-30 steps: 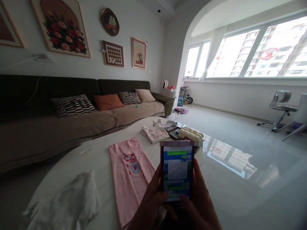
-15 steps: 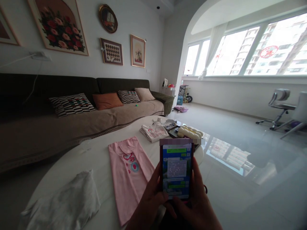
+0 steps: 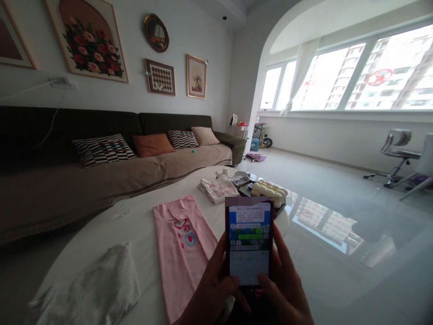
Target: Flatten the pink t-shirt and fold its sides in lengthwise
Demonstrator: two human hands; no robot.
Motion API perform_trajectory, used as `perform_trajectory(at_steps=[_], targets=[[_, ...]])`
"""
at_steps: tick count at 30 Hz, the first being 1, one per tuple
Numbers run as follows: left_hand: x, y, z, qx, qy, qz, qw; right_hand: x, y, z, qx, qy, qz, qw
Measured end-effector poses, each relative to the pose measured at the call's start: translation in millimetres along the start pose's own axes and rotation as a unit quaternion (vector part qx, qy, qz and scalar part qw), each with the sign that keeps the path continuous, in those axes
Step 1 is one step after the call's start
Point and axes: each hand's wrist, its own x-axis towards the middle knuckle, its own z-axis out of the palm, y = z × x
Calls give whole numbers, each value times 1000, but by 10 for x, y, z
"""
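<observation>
A smartphone [image 3: 249,243] is held upright between both my hands, its lit screen facing me with a chat and a pale keyboard area below. My left hand [image 3: 216,286] grips its left side, thumb over the lower left of the screen. Around the right side wraps my right hand [image 3: 284,284], thumb at the lower right of the screen. Just left of my hands a pink folded garment [image 3: 177,253] with a red and blue print lies on the white table [image 3: 135,221]. A crumpled grey-white cloth [image 3: 91,289] lies at the near left.
A folded white garment [image 3: 218,188] lies farther back on the table, beside a dark tray [image 3: 243,189] with a cream, lumpy object [image 3: 269,189]. A long sofa [image 3: 169,164] with cushions runs behind the table. An office chair [image 3: 395,153] stands at the far right.
The phone's screen has switched from a full chat to a chat with a pale keyboard area below. My thumbs have shifted slightly apart; the view has tilted a little.
</observation>
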Motion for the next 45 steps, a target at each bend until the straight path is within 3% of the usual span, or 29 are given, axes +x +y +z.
perform_trajectory(at_steps=[6, 14, 22, 29, 35, 45], targets=[[12, 12, 47, 43, 30, -10, 999, -7, 12, 12, -35, 8, -29, 999], [1, 10, 40, 29, 8, -5, 1000, -1, 120, 4, -60, 73, -20, 995], [14, 11, 122, 73, 62, -24, 995, -21, 37, -20, -16, 15, -32, 999], [39, -12, 23, -10, 8, -17, 1000, -6, 81, -1, -16, 29, -37, 999], [40, 13, 18, -7, -19, -2, 1000, -19, 54, -11, -33, 9, -33, 999], [67, 46, 91, 17, 17, -19, 1000, -19, 44, -10, -11, -4, -35, 999]])
